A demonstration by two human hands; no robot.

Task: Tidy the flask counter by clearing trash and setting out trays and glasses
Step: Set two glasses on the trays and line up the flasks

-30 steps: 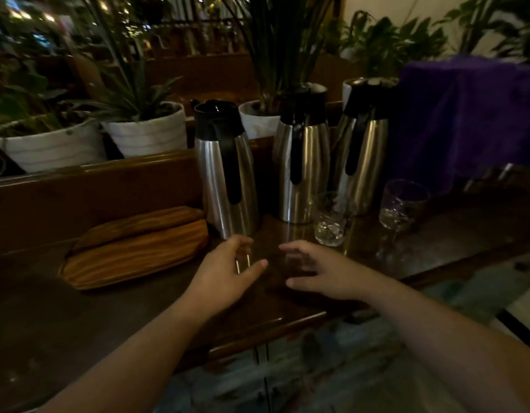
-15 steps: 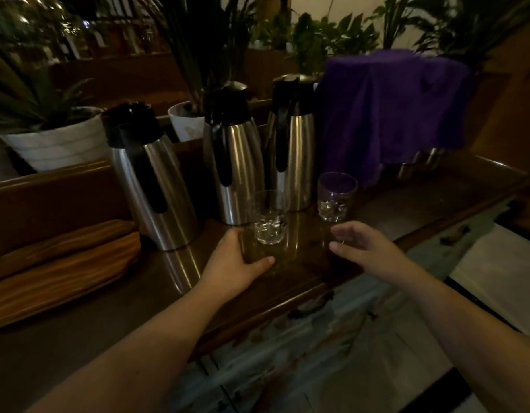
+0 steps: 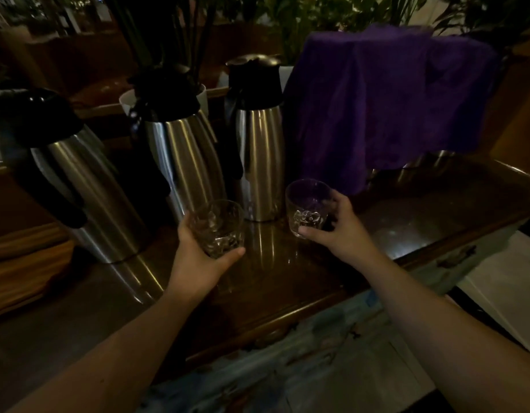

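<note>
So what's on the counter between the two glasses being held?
Nothing: the head view shows only bare, shiny counter between the left glass and right glass.

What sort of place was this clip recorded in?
Probably a café or restaurant drinks station: three steel flasks lined up on a dark wooden counter, potted plants behind, and a clear glass in each hand.

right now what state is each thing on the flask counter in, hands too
left hand: closed around the left glass
right hand: closed around the right glass
left glass: upright, held
right glass: upright, held
left flask: standing, lid on
middle flask: standing, lid on
right flask: standing, lid on
purple cloth: draped over something hidden
wooden trays: stacked at the left edge
</note>
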